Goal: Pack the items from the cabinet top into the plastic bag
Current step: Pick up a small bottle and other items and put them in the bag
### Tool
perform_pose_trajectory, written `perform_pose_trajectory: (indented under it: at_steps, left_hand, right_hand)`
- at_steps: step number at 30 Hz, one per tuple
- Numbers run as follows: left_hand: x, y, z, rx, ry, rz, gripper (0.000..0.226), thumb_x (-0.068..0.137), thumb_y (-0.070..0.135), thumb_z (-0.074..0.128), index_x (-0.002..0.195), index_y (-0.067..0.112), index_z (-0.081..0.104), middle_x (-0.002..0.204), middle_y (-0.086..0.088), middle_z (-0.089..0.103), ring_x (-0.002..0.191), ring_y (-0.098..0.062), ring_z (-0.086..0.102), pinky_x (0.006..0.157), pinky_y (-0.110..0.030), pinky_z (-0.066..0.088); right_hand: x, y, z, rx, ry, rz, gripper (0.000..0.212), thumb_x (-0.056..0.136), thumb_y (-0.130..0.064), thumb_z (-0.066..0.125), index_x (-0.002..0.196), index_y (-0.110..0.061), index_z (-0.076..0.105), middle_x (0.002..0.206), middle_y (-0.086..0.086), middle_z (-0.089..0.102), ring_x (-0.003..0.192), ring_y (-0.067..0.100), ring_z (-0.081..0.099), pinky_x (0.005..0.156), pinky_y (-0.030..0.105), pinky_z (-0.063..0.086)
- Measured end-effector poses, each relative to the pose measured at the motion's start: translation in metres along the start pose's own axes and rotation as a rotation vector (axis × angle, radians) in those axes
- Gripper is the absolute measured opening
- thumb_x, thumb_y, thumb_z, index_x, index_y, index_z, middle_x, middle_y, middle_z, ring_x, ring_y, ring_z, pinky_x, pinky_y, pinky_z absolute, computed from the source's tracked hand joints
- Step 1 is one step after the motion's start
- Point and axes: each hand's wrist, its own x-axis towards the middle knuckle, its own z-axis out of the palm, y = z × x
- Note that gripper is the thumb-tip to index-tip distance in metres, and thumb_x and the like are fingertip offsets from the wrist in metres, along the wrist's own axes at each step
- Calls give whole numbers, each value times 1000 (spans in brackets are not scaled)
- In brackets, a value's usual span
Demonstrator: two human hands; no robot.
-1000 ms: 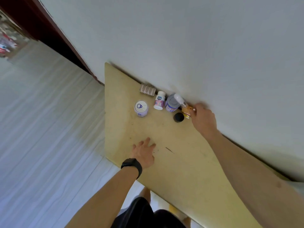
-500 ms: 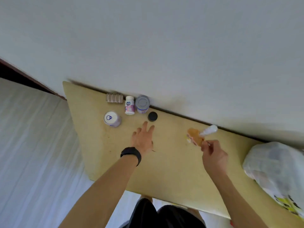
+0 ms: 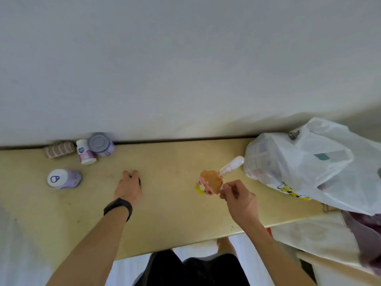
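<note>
My right hand [image 3: 239,198] pinches a small white-capped bottle [image 3: 231,165] with an orange, pink and yellow tag [image 3: 211,181], holding it just above the cabinet top [image 3: 175,203], left of the white plastic bag [image 3: 299,162]. My left hand [image 3: 128,185] is curled over a small black round jar [image 3: 139,181]; only a dark sliver of the jar shows. At the back left stand a grey-lidded tin [image 3: 101,144], a small white bottle [image 3: 85,151] and a ribbed brownish item [image 3: 59,149]. A purple can [image 3: 64,178] lies in front of them.
A white wall [image 3: 185,69] runs along the cabinet's back edge. The bag holds several things and hangs over the right end. A lower pale surface [image 3: 309,236] with a dark purple bag [image 3: 367,234] is at the right. My legs are below the front edge.
My right hand has carried the tagged bottle from the back row rightwards to beside the bag. My left hand has moved forward and closed over the black jar. The view has swung right.
</note>
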Motion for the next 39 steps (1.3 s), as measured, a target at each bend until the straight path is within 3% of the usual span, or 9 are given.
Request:
perform_pose_trajectory:
  at_steps: [5,13,17,21,24,26,31,34,39]
  left_hand:
    - [-42,53,-2,-181,-124,74,33,94,33,60,124,22,51,121,-10,46,89,-28,56,89,-37,50]
    - [-118,235,-87,-444,132,510,40,90,40,66,126,32,54,117,4,49,94,-9,51,68,-6,33]
    - [-179,346,-124,-501,242,811,42,83,43,72,122,39,57,110,12,51,87,-7,57,74,-12,39]
    - [-222,438,-117,-309,217,1087,44,84,49,69,124,41,54,113,14,53,91,-7,60,81,-21,49]
    - [-230,499,-83,44,247,1218,45,88,50,63,130,39,50,124,11,54,105,-15,59,82,-34,52]
    - [-223,532,-48,329,255,1281,44,89,47,61,130,34,51,125,6,57,108,-20,59,76,-35,53]
    - [-193,568,39,716,77,1047,32,91,34,58,119,19,55,110,-7,63,98,-30,64,71,-38,53]
    - [-179,566,72,692,-50,909,33,89,36,60,117,21,56,112,-5,65,103,-28,63,80,-39,55]
    - [-165,562,95,726,156,900,41,94,38,59,131,24,48,126,-1,59,120,-24,51,95,-38,41]
  right_hand:
    - [-1,-5,-62,162,56,-6,14,98,-25,57,85,-27,62,72,-11,75,73,3,72,75,29,55]
    - [-33,-1,-198,453,313,-92,9,96,-18,60,89,-17,65,77,-5,76,74,10,74,70,17,57]
    - [-53,37,-261,501,518,-110,9,96,-18,61,89,-19,66,79,-8,76,74,8,74,71,15,56]
    - [-61,98,-303,450,647,-22,12,95,-21,62,85,-27,65,77,-16,75,71,2,72,72,18,55]
    - [-60,148,-319,408,673,83,13,94,-22,62,83,-31,63,74,-22,73,70,-2,71,71,26,54]
    - [-60,174,-323,367,664,117,14,94,-24,62,84,-33,63,69,-21,72,70,-8,68,64,19,50]
    - [-56,214,-331,328,630,93,9,94,-22,63,86,-26,66,67,-15,71,71,-8,66,60,5,46]
    - [-47,231,-340,296,586,53,8,94,-24,63,87,-27,65,67,-15,71,67,-4,67,63,15,51]
    - [-35,246,-358,240,536,-16,10,94,-26,63,86,-32,62,69,-18,70,66,1,68,62,21,52]
